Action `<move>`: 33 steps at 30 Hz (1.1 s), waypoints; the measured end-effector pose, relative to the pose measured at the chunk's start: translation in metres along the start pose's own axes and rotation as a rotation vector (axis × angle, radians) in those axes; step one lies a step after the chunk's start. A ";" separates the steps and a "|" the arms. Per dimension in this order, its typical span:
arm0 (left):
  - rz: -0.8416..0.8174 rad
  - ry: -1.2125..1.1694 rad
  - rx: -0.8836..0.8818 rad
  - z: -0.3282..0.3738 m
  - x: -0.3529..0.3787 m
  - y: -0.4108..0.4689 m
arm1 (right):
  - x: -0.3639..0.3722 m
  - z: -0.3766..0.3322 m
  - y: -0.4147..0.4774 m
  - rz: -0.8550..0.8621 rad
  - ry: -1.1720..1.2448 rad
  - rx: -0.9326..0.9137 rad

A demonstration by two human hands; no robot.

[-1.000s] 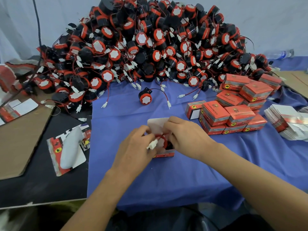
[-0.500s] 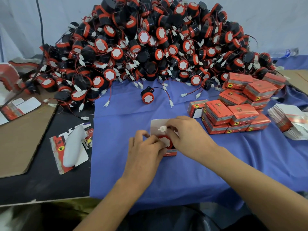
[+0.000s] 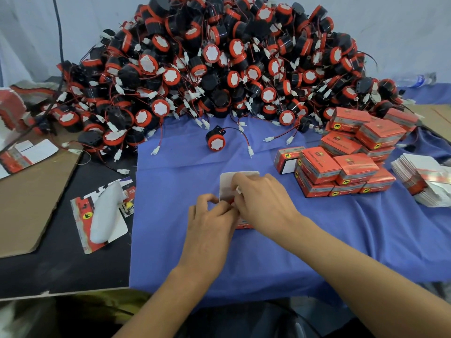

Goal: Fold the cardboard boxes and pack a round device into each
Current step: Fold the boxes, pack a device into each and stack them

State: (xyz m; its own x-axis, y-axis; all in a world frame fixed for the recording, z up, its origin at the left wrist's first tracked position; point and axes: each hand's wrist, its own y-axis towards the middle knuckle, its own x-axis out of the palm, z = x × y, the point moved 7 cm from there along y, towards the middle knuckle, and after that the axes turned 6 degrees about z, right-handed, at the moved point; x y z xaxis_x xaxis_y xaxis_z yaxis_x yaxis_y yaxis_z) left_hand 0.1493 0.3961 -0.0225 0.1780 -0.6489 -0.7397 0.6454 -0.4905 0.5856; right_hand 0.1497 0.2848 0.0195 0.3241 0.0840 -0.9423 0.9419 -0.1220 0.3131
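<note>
Now, centre frame, on the blue cloth (image 3: 170, 252): one open box (image 3: 244, 224) sits under both hands. Its white lid flap (image 3: 226, 182) reaches toward the top of the frame and its red printed side faces the bottom edge. We judge the long axis runs left to right, though the hands cover most of it. The mouth opens upward and away from us, which suits loading from above.

The round device (image 3: 231, 202) shows only as a red sliver in the mouth, so we cannot tell which way it faces.

The hands are together and touching. The left hand (image 3: 210, 217) grips the box's left side, probably to brace it. The right hand (image 3: 264, 201) curls over the mouth and its fingers pinch a white connector (image 3: 238, 190). We read this as tucking the lead in so the flap can close.

Outward:
- A loose device (image 3: 216, 142) lies just above the box, within reach.
- The big heap of devices (image 3: 219, 69) fills the upper frame.
- Closed boxes (image 3: 341, 167) are stacked at right.
- Flat blanks (image 3: 424, 181) are fanned at the far right edge.

Supply sits above and finished stock to the right, so the centre is left for the packing itself.
</note>
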 end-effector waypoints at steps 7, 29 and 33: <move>0.043 -0.112 0.059 -0.001 0.000 -0.002 | 0.024 0.008 -0.003 -0.082 0.085 0.048; 0.206 -0.720 -0.467 -0.053 0.007 -0.019 | 0.027 0.007 -0.011 -0.316 0.306 -0.050; 0.175 -0.764 -0.495 -0.056 0.009 -0.019 | 0.022 0.007 -0.011 -0.202 0.403 -0.015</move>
State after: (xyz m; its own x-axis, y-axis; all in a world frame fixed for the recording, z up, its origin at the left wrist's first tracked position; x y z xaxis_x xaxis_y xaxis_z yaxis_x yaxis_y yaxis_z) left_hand 0.1799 0.4318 -0.0590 -0.1217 -0.9839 -0.1312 0.9306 -0.1591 0.3296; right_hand 0.1460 0.2814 -0.0054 0.1399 0.4832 -0.8643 0.9899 -0.0497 0.1325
